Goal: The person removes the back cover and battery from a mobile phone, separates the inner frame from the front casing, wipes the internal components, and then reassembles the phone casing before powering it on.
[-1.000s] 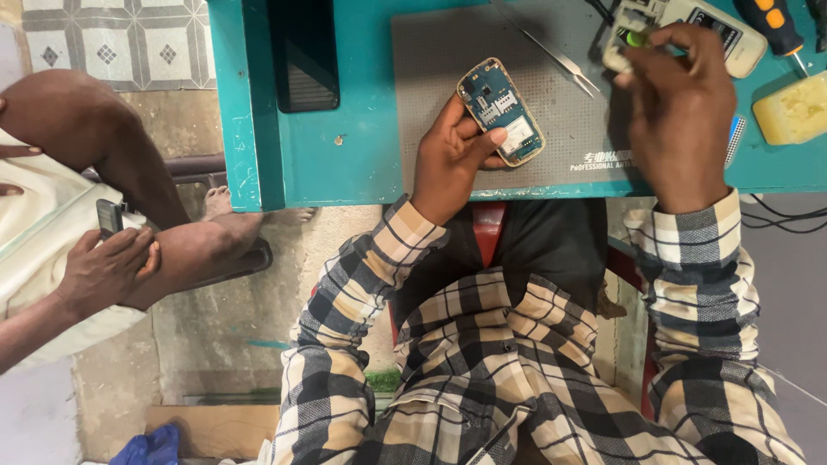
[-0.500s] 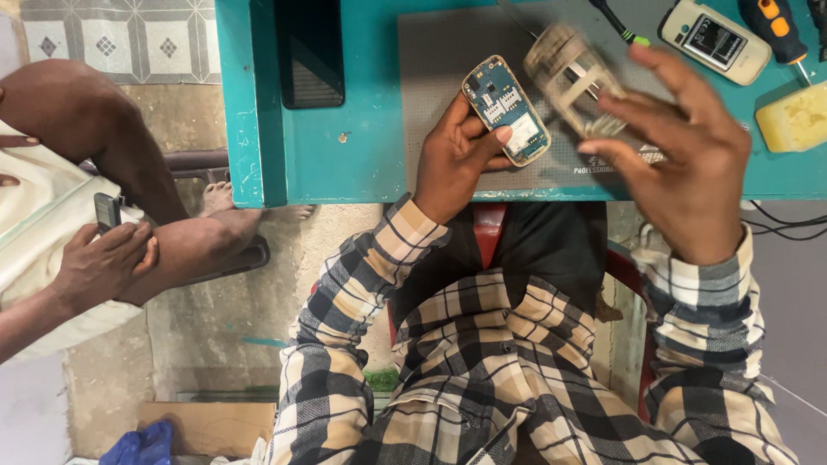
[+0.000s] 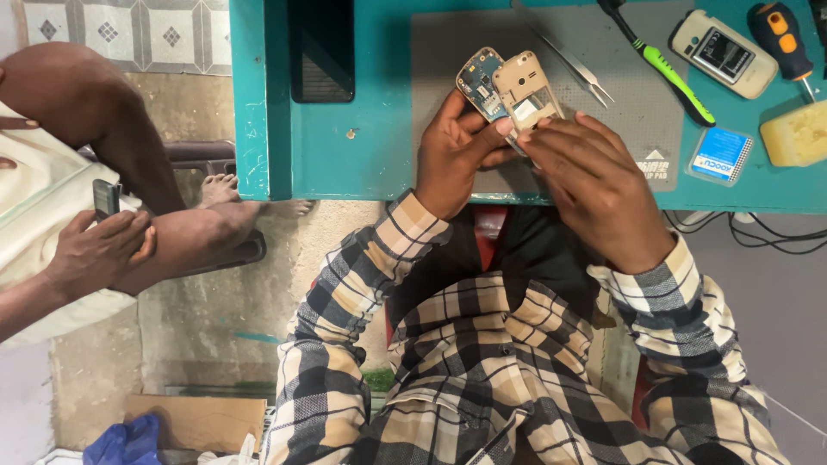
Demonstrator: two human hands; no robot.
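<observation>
My left hand (image 3: 455, 146) grips an opened small phone body with a blue circuit board (image 3: 480, 82) above the grey work mat (image 3: 603, 129). My right hand (image 3: 594, 181) holds a beige phone housing (image 3: 527, 90) right beside it, the two parts touching side by side. Both hands are over the near edge of the teal table (image 3: 379, 146). My checked sleeves and lap fill the lower part of the view.
On the table lie metal tweezers (image 3: 573, 62), a green-handled tool (image 3: 672, 76), a beige phone with its battery showing (image 3: 724, 53), an orange-and-blue screwdriver (image 3: 782, 39), a yellow sponge (image 3: 797, 133), a small blue packet (image 3: 719, 157) and a dark tablet-like slab (image 3: 320, 47). Another person's hand (image 3: 99, 250) holds a phone at left.
My right hand left the far right of the table, picked up the beige housing and brought it against the phone body in my left hand.
</observation>
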